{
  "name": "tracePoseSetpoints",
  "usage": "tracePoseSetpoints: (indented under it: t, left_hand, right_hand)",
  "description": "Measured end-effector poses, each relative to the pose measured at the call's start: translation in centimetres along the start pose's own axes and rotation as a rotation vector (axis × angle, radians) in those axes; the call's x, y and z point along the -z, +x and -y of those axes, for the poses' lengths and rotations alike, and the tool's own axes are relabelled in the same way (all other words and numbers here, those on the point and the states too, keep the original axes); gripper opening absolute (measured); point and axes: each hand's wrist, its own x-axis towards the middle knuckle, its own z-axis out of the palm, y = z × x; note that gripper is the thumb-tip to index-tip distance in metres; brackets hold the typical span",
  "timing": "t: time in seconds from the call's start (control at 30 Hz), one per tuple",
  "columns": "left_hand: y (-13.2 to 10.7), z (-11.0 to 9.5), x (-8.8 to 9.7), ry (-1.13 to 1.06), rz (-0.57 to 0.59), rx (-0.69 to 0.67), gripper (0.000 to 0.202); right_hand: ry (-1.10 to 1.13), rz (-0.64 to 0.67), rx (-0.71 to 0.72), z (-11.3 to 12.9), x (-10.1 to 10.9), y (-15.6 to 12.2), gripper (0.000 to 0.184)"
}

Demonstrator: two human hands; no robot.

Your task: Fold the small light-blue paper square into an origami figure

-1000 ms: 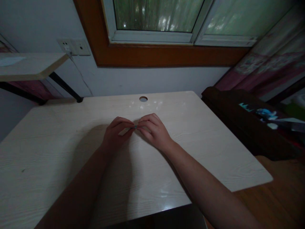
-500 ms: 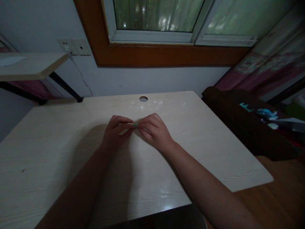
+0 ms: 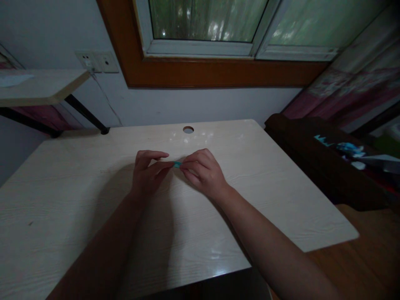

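A small teal piece (image 3: 177, 164) shows between my two hands, just above the pale wood-grain table (image 3: 265, 208); it is too small to tell its kind. My right hand (image 3: 202, 168) pinches its right end between thumb and fingers. From the other side, my left hand (image 3: 146, 171) has its thumb and a finger closed at the left end, while the index finger is lifted away from it. The fingertips cover part of the piece.
A round cable hole (image 3: 188, 130) lies near the table's back edge. At the left, a raised shelf (image 3: 37, 89) stands on black legs (image 3: 87, 114). A dark bench (image 3: 312, 162) with cluttered items is beyond the right edge. A wall socket (image 3: 96, 62) holds a plugged-in cord.
The left hand has shifted slightly left and its index finger has lifted, so more of the teal piece shows. The right hand stays nearly in place, still pinching.
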Motion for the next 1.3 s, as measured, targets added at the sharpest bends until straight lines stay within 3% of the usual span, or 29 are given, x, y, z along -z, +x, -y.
tracePoseSetpoints:
  t: [0.1,0.23,0.4,0.5,0.6,0.83,1.1,1.3]
  left_hand:
    - [-0.1,-0.1,0.1,0.002,0.006,-0.001,0.016]
    - [-0.2,-0.2,0.1,-0.005,0.004,-0.007,0.016]
    - [-0.4,0.0,-0.1,-0.014,0.008,0.012,0.010]
    - [-0.6,0.2,-0.3,-0.008,0.034,0.009,0.010]
    - [-0.6,0.0,-0.4,-0.018,0.043,0.023,0.009]
    - [0.0,-0.3,-0.2,-0.139,-0.037,0.199,0.019]
    - [-0.5,-0.1,-1.2,-0.604,0.190,0.434,0.021]
    - [-0.9,0.1,-1.6,-0.732,0.234,0.541,0.020]
  right_hand:
    - [0.099,-0.057,-0.100,0.4,0.0,0.2,0.008]
    - [0.293,-0.136,-0.337,0.5,-0.7,0.1,0.012]
    - [0.755,-0.024,-0.682,0.4,-2.1,-0.2,0.026]
    - [0.953,0.002,-0.773,0.5,-2.5,-0.1,0.032]
    - [1.028,-0.016,-0.804,0.5,-2.8,0.0,0.036]
    - [1.021,-0.130,-0.831,0.1,-3.0,-0.2,0.032]
    - [1.023,-0.103,-0.779,-0.2,-3.5,-0.4,0.030]
    - [1.011,-0.055,-0.774,-0.3,-3.4,-0.6,0.031]
